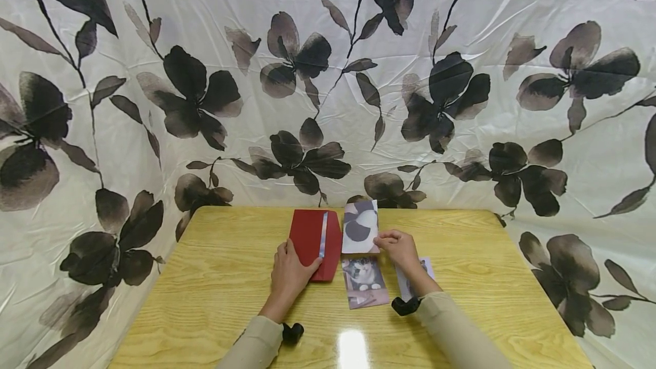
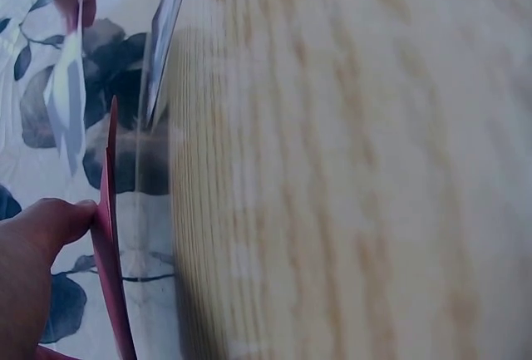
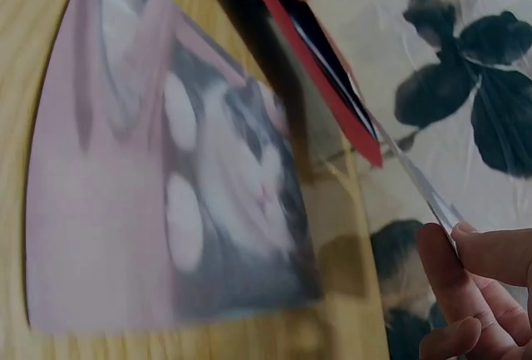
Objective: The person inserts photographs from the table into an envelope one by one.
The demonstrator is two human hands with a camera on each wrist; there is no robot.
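Note:
My left hand (image 1: pixel 292 269) grips a red envelope (image 1: pixel 307 238), its thumb (image 2: pixel 62 220) on the envelope's edge near the opening. A pale bluish strip (image 1: pixel 323 235) shows at that opening; the right wrist view shows thin sheets inside. Between thumb and fingertips, my right hand (image 1: pixel 400 252) pinches a photo card (image 1: pixel 360 226) with grey and white shapes. The card stands just right of the envelope; in the right wrist view its far end comes close to the envelope's mouth, and contact cannot be told. Below it lies a cat photo (image 1: pixel 365 282).
Another photo (image 1: pixel 426 266) lies partly hidden beneath my right forearm. The wooden table (image 1: pixel 205 289) meets a floral cloth (image 1: pixel 379 113) at its back edge. A black wrist device (image 1: pixel 293 333) sits at my left cuff, another (image 1: pixel 405 305) at my right.

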